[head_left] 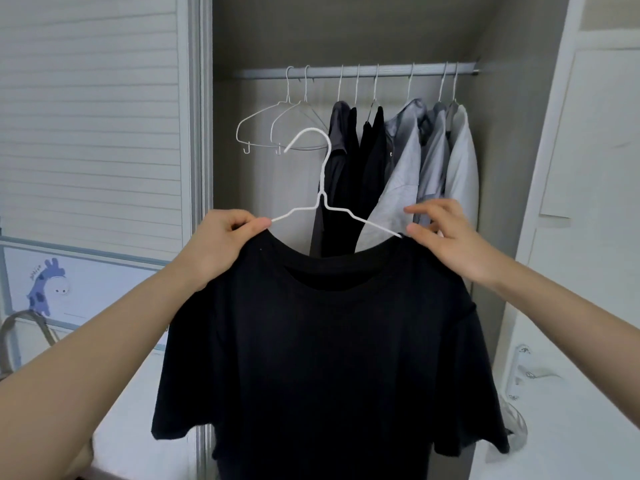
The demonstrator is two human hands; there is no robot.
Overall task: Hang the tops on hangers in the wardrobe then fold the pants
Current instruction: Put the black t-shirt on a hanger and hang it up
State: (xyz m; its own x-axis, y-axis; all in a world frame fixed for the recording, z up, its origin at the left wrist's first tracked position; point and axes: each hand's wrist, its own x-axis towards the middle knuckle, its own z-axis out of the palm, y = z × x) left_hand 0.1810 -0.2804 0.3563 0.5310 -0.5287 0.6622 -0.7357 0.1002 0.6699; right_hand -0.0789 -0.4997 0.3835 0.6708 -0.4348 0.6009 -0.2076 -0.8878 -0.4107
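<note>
While both hands pinch the black T-shirt (329,341) shoulders, left hand (221,244) and right hand (446,237), its white hanger (323,188) hook points up-left, below the rail (356,71) ahead.

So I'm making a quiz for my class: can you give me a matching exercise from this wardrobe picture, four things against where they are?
Things:
1. black T-shirt
2. empty hangers
3. white shirt
4. rail

Places:
A. far right on the rail
B. across the wardrobe top
C. held up by both hands
D. left end of the rail

Pairs: 1-C, 2-D, 3-A, 4-B
</note>
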